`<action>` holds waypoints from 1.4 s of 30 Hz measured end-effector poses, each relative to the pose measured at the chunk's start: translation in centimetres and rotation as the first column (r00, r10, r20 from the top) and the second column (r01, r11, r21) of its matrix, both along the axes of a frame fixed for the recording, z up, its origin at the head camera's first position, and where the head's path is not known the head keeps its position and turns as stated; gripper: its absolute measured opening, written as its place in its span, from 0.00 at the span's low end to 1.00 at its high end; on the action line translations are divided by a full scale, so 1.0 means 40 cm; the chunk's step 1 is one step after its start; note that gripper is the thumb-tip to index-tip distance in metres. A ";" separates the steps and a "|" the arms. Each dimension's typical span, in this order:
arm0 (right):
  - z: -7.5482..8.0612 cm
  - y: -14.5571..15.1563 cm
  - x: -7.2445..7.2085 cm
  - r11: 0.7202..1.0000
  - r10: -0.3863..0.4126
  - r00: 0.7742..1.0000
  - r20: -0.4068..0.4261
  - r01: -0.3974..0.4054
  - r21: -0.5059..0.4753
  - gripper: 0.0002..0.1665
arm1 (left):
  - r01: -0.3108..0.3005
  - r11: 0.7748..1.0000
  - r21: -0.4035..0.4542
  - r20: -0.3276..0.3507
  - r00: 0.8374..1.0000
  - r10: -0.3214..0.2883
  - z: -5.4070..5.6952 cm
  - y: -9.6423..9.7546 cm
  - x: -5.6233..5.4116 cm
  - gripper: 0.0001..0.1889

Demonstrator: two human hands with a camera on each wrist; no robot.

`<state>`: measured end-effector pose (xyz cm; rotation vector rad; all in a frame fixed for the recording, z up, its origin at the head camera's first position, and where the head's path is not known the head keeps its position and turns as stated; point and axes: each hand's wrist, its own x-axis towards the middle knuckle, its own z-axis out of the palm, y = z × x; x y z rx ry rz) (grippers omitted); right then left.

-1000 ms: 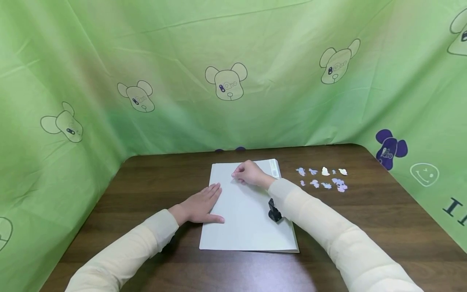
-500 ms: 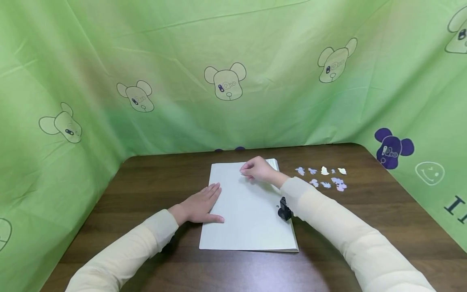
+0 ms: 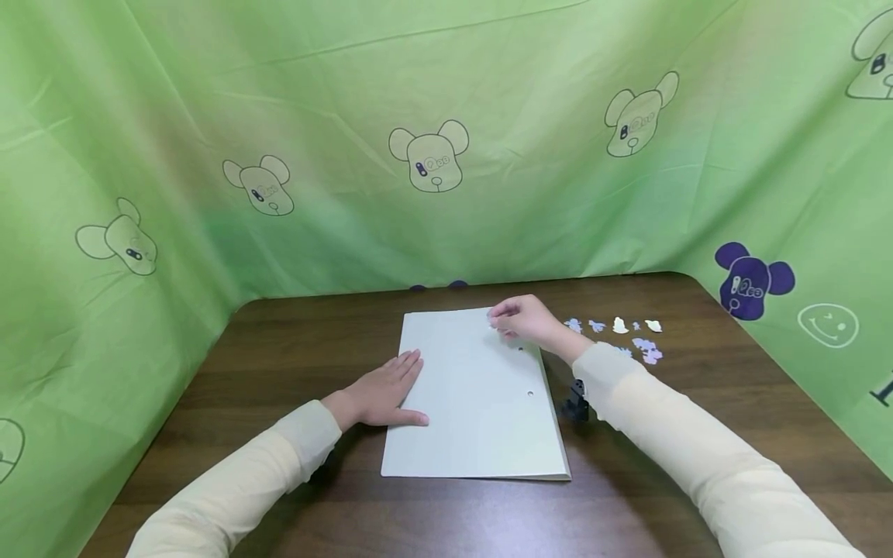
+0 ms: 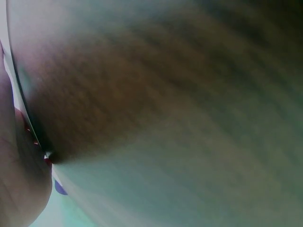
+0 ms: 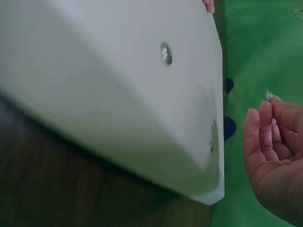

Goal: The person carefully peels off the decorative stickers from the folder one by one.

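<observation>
A white folder lies on the table, its two rivets showing near the right edge. My left hand rests flat on its left side, fingers spread and thumb out. Above the folder's far right part, my right hand pinches a small pale cutout between thumb and fingertips. In the right wrist view the tip of this pale cutout pokes out past the fingertips; its full shape is hidden. The left wrist view is mostly blurred, with part of a hand at its left edge.
To the right of the folder, several small white and purple cutouts, among them a white one and a purple one, lie in two rows on the brown wooden table. My right forearm covers some of them. A green printed cloth hangs behind.
My right hand has moved right across the folder toward its far right corner, still pinching the small cutout. Both rivets have come into view. My left hand has stayed in place.
</observation>
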<state>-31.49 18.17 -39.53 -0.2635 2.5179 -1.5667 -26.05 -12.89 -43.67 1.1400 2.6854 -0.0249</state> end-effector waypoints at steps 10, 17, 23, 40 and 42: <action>-0.021 0.077 0.026 0.990 -0.071 0.997 -0.006 0.070 -0.119 0.16 | 0.016 1.000 -0.002 -0.015 1.000 -0.016 0.002 0.001 0.001 0.55; -0.032 0.136 0.046 0.988 -0.084 0.996 -0.034 0.079 -0.130 0.13 | 0.011 1.000 -0.008 -0.009 1.000 -0.011 0.004 -0.001 0.004 0.55; -0.035 0.193 0.057 0.990 -0.117 0.992 -0.054 0.112 -0.090 0.15 | 0.009 1.000 -0.003 -0.016 1.000 -0.009 -0.003 -0.004 0.004 0.55; -0.017 0.365 0.095 0.980 -0.191 0.980 -0.047 0.189 -0.059 0.25 | 0.025 1.000 -0.004 -0.022 0.999 -0.025 -0.002 0.002 0.000 0.55; -0.018 0.388 0.098 0.980 -0.194 0.980 -0.050 0.192 -0.046 0.26 | 0.025 1.000 -0.002 -0.021 0.999 -0.025 -0.002 0.001 0.000 0.55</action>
